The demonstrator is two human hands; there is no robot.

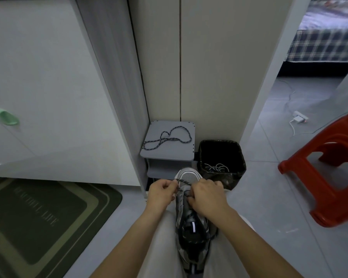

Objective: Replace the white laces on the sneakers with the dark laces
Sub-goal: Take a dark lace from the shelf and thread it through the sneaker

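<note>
We are looking down past a broad white cabinet door [48, 87], smooth and faintly glossy, which is filling the left of the view. A pale tiled floor [269, 197] is spreading out below it. A rectangular doormat [38, 221] in banded greens, with rounded corners, is lying at lower left. A moulded red plastic stool [329, 167], shiny and thick-legged, is standing at the right, and the plaid cover of a bed [325, 45] is showing through the doorway behind it.

A small grey shelf stand [169, 153] with a flat matte top is sitting in the corner ahead. Just beside it, a square bin [222, 145] is wearing a crinkled black plastic liner.

The sneaker [191, 227], grey mesh with dark panels, is lying lengthwise on our lap between pale trouser legs. Its rounded toe is pointing toward the stand and its heel is pointing toward us.

Our left hand [163, 194] is curling its fingers and pinching the dark lace [182, 181], a speckled braided cord, pulling it taut across the toe end of the sneaker. Our right hand [207, 199] is curling over the upper, its fingertips pinching the same cord at the eyelets.

A second dark lace [167, 138] is lying in loose loops on the stand's top. The white laces [217, 167] are lying tangled at the bottom of the bin. A small green oval handle [6, 116] is sticking out of the cabinet door.
</note>
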